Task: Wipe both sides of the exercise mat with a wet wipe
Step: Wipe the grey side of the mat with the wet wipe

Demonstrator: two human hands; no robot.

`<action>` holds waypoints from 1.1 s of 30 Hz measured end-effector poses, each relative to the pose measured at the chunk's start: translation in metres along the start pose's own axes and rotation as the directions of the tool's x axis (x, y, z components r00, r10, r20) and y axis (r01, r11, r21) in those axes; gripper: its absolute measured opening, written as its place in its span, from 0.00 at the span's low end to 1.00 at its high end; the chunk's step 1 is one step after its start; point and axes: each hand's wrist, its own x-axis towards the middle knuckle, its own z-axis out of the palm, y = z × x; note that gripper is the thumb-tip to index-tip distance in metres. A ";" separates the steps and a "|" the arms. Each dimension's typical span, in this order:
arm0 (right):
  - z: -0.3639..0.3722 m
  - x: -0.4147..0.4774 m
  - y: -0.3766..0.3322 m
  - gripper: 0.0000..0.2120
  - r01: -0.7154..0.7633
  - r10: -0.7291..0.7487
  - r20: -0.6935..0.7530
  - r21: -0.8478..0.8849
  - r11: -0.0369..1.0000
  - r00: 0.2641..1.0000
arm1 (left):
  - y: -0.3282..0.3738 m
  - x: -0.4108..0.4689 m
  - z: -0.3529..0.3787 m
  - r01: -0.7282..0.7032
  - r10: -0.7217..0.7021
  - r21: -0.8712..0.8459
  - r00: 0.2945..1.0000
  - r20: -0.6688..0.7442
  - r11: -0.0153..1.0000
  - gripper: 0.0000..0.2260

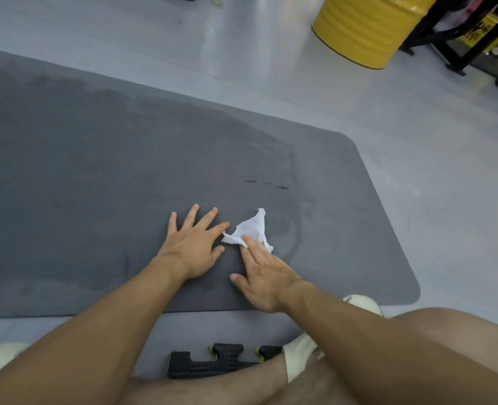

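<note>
Pressing the wet wipe (252, 229) onto the mat (95, 176): right hand (263, 276).

Both hands flat: left (193, 247) splayed, right (266, 280) straight-fingered.

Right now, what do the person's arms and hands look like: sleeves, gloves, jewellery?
Both forearms are bare as far as the frame shows, with no sleeves in view. The left hand and right hand are ungloved; no watch, bracelet or ring is visible.
</note>
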 end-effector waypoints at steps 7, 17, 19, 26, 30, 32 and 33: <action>-0.021 0.009 0.065 0.41 -0.611 0.610 0.110 0.304 0.731 0.785 | -0.013 -0.008 -0.004 -0.049 0.048 0.021 0.997 0.060 0.999 0.27; 0.002 -0.024 -0.037 0.43 0.071 -0.067 0.092 -0.040 0.997 0.993 | -0.012 -0.008 -0.002 -0.050 0.049 0.008 0.998 0.049 0.999 0.27; 0.008 -0.030 -0.040 0.44 0.084 -0.077 0.076 -0.088 0.993 0.994 | -0.012 -0.009 -0.004 -0.054 0.053 0.014 0.997 0.055 0.998 0.27; -0.015 0.004 0.030 0.45 -0.438 0.441 0.004 0.118 0.891 0.898 | -0.019 -0.011 -0.006 -0.065 0.064 0.009 0.995 0.079 0.998 0.28; -0.023 0.007 0.060 0.43 -0.644 0.645 0.097 0.266 0.717 0.758 | -0.021 -0.008 -0.003 -0.075 0.075 0.005 0.994 0.076 0.997 0.28; -0.020 0.009 0.050 0.44 -0.599 0.595 0.108 0.278 0.751 0.796 | -0.022 -0.008 -0.001 -0.078 0.077 0.004 0.994 0.071 0.997 0.28; -0.018 0.008 0.042 0.45 -0.557 0.551 0.100 0.252 0.791 0.828 | -0.022 -0.008 0.001 -0.077 0.077 0.004 0.995 0.070 0.997 0.28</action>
